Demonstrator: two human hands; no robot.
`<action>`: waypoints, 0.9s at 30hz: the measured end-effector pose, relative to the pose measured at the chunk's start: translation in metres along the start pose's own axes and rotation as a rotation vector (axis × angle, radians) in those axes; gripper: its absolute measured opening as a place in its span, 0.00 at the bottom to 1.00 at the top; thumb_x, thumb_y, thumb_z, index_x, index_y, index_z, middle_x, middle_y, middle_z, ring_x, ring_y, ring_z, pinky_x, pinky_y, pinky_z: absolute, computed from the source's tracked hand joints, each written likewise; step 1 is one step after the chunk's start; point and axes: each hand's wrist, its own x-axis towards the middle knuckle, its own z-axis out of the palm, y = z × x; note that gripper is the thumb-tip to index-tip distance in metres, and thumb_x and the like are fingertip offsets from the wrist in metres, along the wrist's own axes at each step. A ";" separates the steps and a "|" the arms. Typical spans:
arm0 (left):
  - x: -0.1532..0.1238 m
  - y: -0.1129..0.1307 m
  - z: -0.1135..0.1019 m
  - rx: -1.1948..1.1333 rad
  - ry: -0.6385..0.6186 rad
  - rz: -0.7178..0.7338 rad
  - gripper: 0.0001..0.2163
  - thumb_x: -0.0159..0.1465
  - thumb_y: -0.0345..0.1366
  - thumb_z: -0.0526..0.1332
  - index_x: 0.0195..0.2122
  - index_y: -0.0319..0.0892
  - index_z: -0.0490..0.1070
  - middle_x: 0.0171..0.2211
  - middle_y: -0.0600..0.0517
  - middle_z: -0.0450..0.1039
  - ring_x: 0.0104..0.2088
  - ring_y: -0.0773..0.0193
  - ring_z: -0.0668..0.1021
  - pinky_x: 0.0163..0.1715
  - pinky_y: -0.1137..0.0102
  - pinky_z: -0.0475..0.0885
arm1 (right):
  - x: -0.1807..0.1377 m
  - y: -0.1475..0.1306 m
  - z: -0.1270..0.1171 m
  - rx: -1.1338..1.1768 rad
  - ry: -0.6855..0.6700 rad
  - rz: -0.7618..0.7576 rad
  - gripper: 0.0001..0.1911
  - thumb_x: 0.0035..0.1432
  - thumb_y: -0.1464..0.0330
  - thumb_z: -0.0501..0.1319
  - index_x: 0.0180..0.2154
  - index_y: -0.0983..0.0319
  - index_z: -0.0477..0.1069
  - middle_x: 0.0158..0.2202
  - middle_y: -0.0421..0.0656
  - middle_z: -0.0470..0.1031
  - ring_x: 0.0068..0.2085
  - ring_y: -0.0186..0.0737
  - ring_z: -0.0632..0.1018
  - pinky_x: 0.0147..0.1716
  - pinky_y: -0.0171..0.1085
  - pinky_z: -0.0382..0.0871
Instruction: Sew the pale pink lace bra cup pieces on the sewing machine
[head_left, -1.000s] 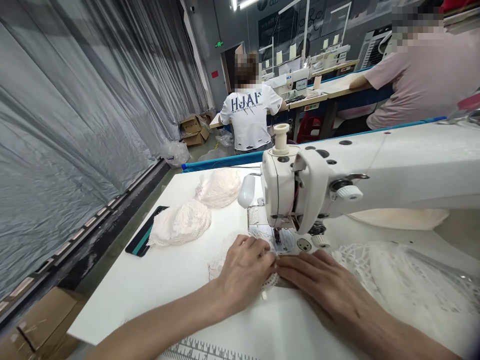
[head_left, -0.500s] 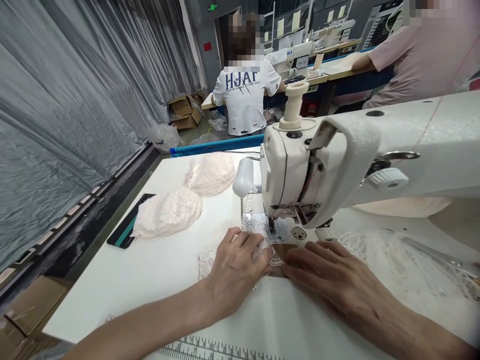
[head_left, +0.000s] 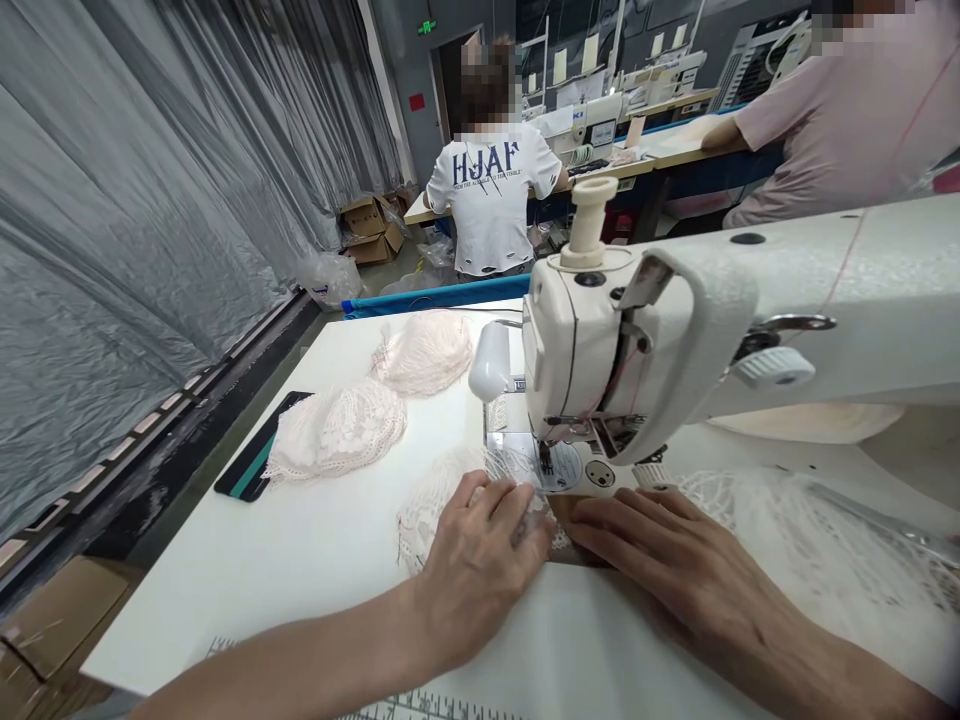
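Observation:
My left hand (head_left: 487,555) is closed on a piece of white lace fabric (head_left: 431,505), its fingers bent over the edge just in front of the needle area. The lace spreads out to the left of the hand, flat on the table. My right hand (head_left: 667,550) lies palm down to the right of the lace, fingers stretched toward the machine bed over a brown strip (head_left: 574,512); its fingertips are partly hidden. The white sewing machine (head_left: 577,350) stands over the work, with its presser foot (head_left: 545,458) just beyond my left fingers.
Two pale lace cups (head_left: 337,425) rest at the left, one partly on a dark phone-like slab (head_left: 244,475). More white lace (head_left: 795,530) with metal tweezers or scissors (head_left: 885,515) is at the right. A printed ruler (head_left: 420,705) marks the front edge. Co-workers (head_left: 491,200) sit beyond.
My left hand has shifted slightly right and nearer to me, its fingers now covering more of the lace edge. The right hand stays nearly where it was.

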 end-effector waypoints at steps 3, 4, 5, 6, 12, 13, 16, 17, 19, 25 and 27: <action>0.001 0.006 -0.005 -0.017 0.022 0.008 0.06 0.62 0.27 0.56 0.39 0.39 0.71 0.38 0.46 0.73 0.41 0.60 0.75 0.39 0.63 0.70 | 0.001 0.003 0.003 0.030 -0.003 0.047 0.16 0.62 0.76 0.46 0.47 0.61 0.66 0.45 0.48 0.75 0.39 0.41 0.76 0.36 0.41 0.67; 0.001 0.008 -0.006 -0.028 0.021 0.005 0.05 0.62 0.27 0.57 0.38 0.38 0.71 0.37 0.47 0.73 0.39 0.61 0.75 0.38 0.63 0.71 | 0.002 0.004 0.004 0.043 -0.015 0.070 0.16 0.61 0.76 0.46 0.47 0.62 0.65 0.45 0.49 0.75 0.40 0.41 0.77 0.36 0.41 0.68; 0.000 0.009 -0.007 -0.037 0.021 0.002 0.05 0.62 0.27 0.57 0.36 0.38 0.71 0.35 0.47 0.73 0.38 0.61 0.75 0.37 0.64 0.71 | 0.004 0.005 0.006 0.055 -0.030 0.095 0.16 0.61 0.76 0.45 0.48 0.62 0.64 0.46 0.50 0.75 0.41 0.42 0.77 0.37 0.42 0.69; 0.000 0.010 -0.007 -0.044 0.023 0.000 0.04 0.62 0.27 0.57 0.34 0.38 0.71 0.34 0.48 0.73 0.37 0.61 0.76 0.36 0.65 0.71 | 0.005 0.005 0.007 0.066 -0.052 0.124 0.17 0.61 0.76 0.45 0.49 0.62 0.62 0.48 0.51 0.74 0.42 0.42 0.77 0.38 0.43 0.69; -0.005 0.012 -0.004 -0.057 0.032 0.014 0.04 0.60 0.25 0.58 0.33 0.37 0.71 0.32 0.48 0.71 0.37 0.61 0.75 0.37 0.65 0.70 | 0.022 0.004 0.015 0.039 -0.106 0.108 0.21 0.59 0.76 0.46 0.54 0.64 0.54 0.38 0.48 0.76 0.36 0.42 0.78 0.36 0.41 0.71; -0.005 0.012 -0.004 -0.058 0.043 0.010 0.04 0.59 0.24 0.58 0.32 0.37 0.71 0.31 0.48 0.71 0.37 0.61 0.75 0.38 0.65 0.69 | 0.024 0.004 0.018 -0.001 -0.102 0.091 0.21 0.57 0.78 0.46 0.53 0.65 0.54 0.37 0.48 0.76 0.34 0.42 0.79 0.34 0.41 0.72; -0.006 0.013 -0.002 -0.059 0.054 0.009 0.04 0.59 0.23 0.58 0.32 0.36 0.71 0.31 0.49 0.71 0.37 0.62 0.75 0.39 0.66 0.69 | 0.029 0.004 0.027 -0.121 -0.089 0.072 0.25 0.51 0.82 0.45 0.52 0.67 0.54 0.36 0.49 0.76 0.33 0.42 0.79 0.32 0.40 0.72; -0.005 0.012 -0.002 -0.061 0.040 0.011 0.04 0.59 0.23 0.58 0.32 0.36 0.70 0.30 0.49 0.71 0.37 0.63 0.75 0.38 0.66 0.69 | 0.029 0.004 0.029 -0.139 -0.079 0.066 0.25 0.50 0.83 0.45 0.52 0.67 0.54 0.36 0.49 0.77 0.34 0.42 0.79 0.32 0.40 0.72; -0.004 0.009 -0.003 -0.071 -0.009 0.013 0.03 0.61 0.25 0.58 0.33 0.37 0.70 0.31 0.49 0.71 0.36 0.63 0.74 0.38 0.66 0.69 | 0.029 0.004 0.029 -0.133 -0.063 0.064 0.26 0.50 0.83 0.45 0.53 0.67 0.54 0.36 0.50 0.77 0.34 0.42 0.79 0.32 0.40 0.72; 0.002 -0.008 0.000 -0.095 -0.102 -0.038 0.08 0.64 0.33 0.57 0.43 0.36 0.67 0.40 0.47 0.72 0.40 0.62 0.74 0.41 0.65 0.67 | 0.011 0.004 0.008 -0.051 -0.030 0.109 0.28 0.53 0.82 0.45 0.56 0.65 0.56 0.46 0.53 0.74 0.37 0.41 0.78 0.30 0.38 0.73; 0.004 -0.012 0.002 -0.108 -0.121 -0.056 0.10 0.64 0.34 0.57 0.45 0.36 0.65 0.41 0.47 0.72 0.41 0.62 0.74 0.42 0.65 0.67 | 0.003 0.004 0.002 -0.087 -0.032 0.090 0.25 0.56 0.81 0.45 0.54 0.62 0.61 0.49 0.51 0.72 0.39 0.41 0.78 0.32 0.40 0.73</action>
